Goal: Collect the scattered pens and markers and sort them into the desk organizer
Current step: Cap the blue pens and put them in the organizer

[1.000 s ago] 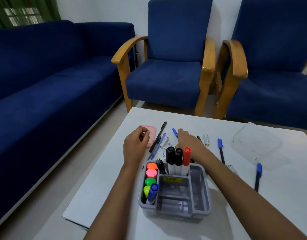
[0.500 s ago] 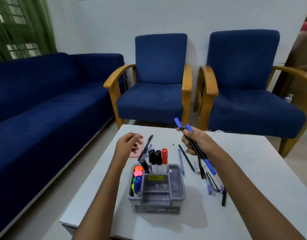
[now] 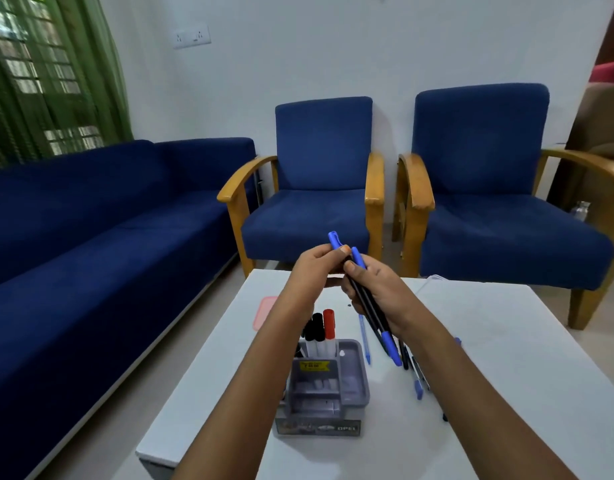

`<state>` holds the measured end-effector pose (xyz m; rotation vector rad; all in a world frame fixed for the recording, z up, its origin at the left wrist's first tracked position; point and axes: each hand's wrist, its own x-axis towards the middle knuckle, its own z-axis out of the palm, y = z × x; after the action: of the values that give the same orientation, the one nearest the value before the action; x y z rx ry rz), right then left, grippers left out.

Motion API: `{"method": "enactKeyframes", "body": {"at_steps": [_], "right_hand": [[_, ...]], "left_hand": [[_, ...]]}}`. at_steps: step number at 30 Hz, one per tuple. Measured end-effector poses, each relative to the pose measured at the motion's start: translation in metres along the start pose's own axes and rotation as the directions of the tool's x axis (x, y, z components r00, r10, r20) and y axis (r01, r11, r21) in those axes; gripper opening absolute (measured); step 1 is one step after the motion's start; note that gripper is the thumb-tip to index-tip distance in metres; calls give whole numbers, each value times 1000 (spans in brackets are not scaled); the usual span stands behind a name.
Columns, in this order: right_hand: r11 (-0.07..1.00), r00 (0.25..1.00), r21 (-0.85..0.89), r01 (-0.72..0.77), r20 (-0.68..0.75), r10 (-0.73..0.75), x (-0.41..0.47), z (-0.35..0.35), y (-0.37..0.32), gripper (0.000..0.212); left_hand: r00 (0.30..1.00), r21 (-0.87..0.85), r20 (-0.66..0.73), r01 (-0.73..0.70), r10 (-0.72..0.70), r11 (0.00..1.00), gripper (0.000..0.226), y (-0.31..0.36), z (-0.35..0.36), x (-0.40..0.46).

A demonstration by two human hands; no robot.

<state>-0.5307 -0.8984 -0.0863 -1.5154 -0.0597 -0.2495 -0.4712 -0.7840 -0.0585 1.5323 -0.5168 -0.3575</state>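
On the white table [image 3: 506,341], the grey plastic desk organizer [image 3: 328,386] stands nearest, with black- and red-capped markers [image 3: 321,325] upright in its far compartment. Just right of the organizer lie loose pens [image 3: 414,372]. Above and beyond it, the right hand [image 3: 381,292] grips a bundle of black pens with blue caps [image 3: 368,299], while the left hand [image 3: 312,271] pinches the bundle's upper end. Blue armchairs [image 3: 323,188] stand farthest beyond the organizer.

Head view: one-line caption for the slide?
Both hands, left hand and right hand, hold a bundle of black, blue-capped pens above the grey plastic desk organizer on the white table.
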Motion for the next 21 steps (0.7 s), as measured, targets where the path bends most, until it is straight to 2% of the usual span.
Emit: {"method": "enactKeyframes", "body": {"at_steps": [3, 6, 9, 11, 13, 15, 17, 19, 21], "right_hand": [[998, 995, -50, -24, -98, 19, -4, -1, 2, 31], [996, 956, 69, -59, -283, 77, -4, -8, 5, 18], [966, 895, 251, -59, -415, 163, -4, -20, 3, 18], [930, 858, 367, 7, -481, 183, -4, -25, -2, 24], [897, 809, 429, 105, -561, 174, -4, -28, -9, 25], [870, 764, 448, 206, -629, 143, -5, -31, -15, 24], [823, 740, 483, 300, -662, 118, -9, -35, -18, 20], [746, 744, 547, 379, -660, 106, -13, -41, -19, 18], [730, 766, 566, 383, -636, 91, -16, -43, -18, 16]], "left_hand": [[992, -95, -118, -52, 41, 994, 27, 3, -1, -5], [983, -144, -164, -108, 84, 984, 24, 7, -5, -9], [995, -65, -65, -85, 81, 994, 18, 7, -1, -16], [999, -34, 14, -35, 36, 999, 15, 4, 8, -22], [999, -63, 36, 20, -18, 998, 17, -3, 19, -27], [997, -169, 16, 73, -71, 983, 21, -8, 28, -30], [993, -374, -28, 94, -113, 923, 22, -11, 34, -30], [987, -550, -90, 64, -135, 833, 25, -12, 37, -29], [987, -596, -126, 6, -100, 803, 26, -14, 40, -28]]}}
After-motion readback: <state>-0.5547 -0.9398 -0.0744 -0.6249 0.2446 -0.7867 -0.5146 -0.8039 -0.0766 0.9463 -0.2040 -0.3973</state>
